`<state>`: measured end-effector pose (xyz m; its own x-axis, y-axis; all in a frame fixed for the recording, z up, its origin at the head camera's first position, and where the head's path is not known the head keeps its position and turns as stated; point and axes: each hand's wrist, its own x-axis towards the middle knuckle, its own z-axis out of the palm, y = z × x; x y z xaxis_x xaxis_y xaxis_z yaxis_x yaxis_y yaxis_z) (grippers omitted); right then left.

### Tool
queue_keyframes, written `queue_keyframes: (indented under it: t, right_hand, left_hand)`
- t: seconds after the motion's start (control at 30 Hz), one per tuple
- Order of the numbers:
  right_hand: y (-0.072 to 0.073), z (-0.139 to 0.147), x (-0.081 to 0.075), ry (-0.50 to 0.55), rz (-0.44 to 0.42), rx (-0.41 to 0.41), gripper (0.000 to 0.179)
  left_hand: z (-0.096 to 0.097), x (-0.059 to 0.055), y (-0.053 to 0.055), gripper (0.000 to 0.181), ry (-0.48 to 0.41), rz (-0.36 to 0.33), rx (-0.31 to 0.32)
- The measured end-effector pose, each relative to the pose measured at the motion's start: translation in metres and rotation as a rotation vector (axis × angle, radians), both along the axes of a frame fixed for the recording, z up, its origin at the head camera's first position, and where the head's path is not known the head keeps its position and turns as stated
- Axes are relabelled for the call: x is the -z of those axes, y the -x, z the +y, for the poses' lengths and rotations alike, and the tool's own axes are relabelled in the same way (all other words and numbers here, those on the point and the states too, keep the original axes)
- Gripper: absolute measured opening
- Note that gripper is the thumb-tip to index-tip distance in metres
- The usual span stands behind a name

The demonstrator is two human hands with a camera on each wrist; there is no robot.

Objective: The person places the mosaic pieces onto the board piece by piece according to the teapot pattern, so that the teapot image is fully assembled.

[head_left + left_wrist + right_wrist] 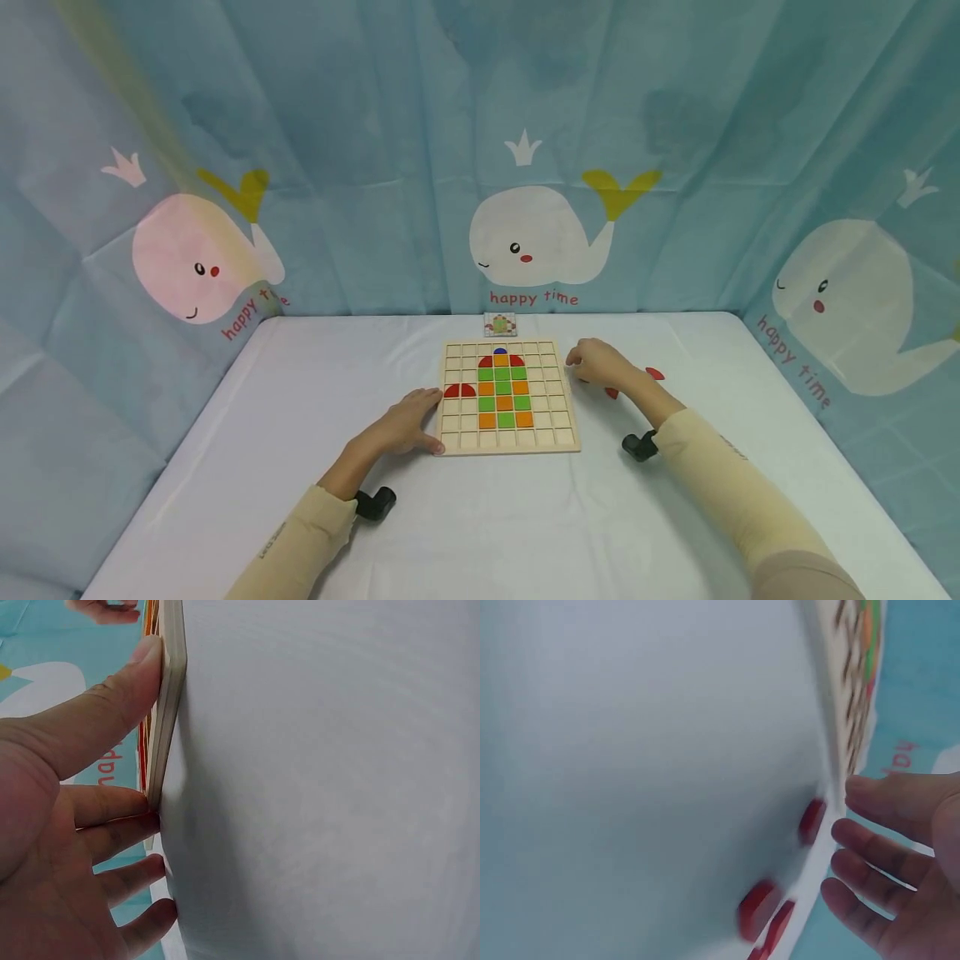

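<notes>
A wooden grid board (555, 421) lies on the white table, with green, orange, red and blue pieces forming a tower shape. Two red quarter-round pieces (460, 391) sit side by side near its left edge. My left hand (405, 422) rests against that edge, thumb at the near corner, fingers fairly straight in the left wrist view. Just right of the board, my right hand (602, 364) hovers low, fingers loosely bent and thumb apart, with nothing seen between them. Under and beside it lie loose red pieces (759, 909), one red piece (812, 821) close below the fingertips.
A small picture card (500, 324) showing a coloured pattern lies behind the board. Blue curtains (375, 167) printed with whales surround the white table (487, 525). Each wrist wears a black camera (640, 446).
</notes>
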<state>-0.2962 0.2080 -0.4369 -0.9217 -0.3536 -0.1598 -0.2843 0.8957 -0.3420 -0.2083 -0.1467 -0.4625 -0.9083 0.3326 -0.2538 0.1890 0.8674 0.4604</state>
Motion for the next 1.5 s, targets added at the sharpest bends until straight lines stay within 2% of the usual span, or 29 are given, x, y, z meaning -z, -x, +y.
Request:
queue_keyframes:
  t: [0.2, 0.87, 1.13, 1.5]
  right_hand:
    - [-0.002, 0.015, 0.006, -0.037, -0.002, 0.007, 0.025]
    - [-0.004, 0.014, 0.008, -0.048, -0.06, 0.093, 0.028]
    - [-0.006, 0.014, 0.009, -0.027, -0.044, 0.074, 0.028]
    - [-0.013, -0.005, -0.002, 0.031, 0.061, -0.051, 0.027]
  left_hand:
    - [0.0, 0.0, -0.001, 0.098, 0.002, -0.001, 0.003]
    - [-0.001, -0.001, 0.0, 0.098, 0.002, -0.001, 0.005]
    - [0.001, 0.0, -0.001, 0.098, 0.01, -0.004, -0.002]
    - [0.001, -0.004, -0.001, 0.097, -0.009, 0.004, 0.001]
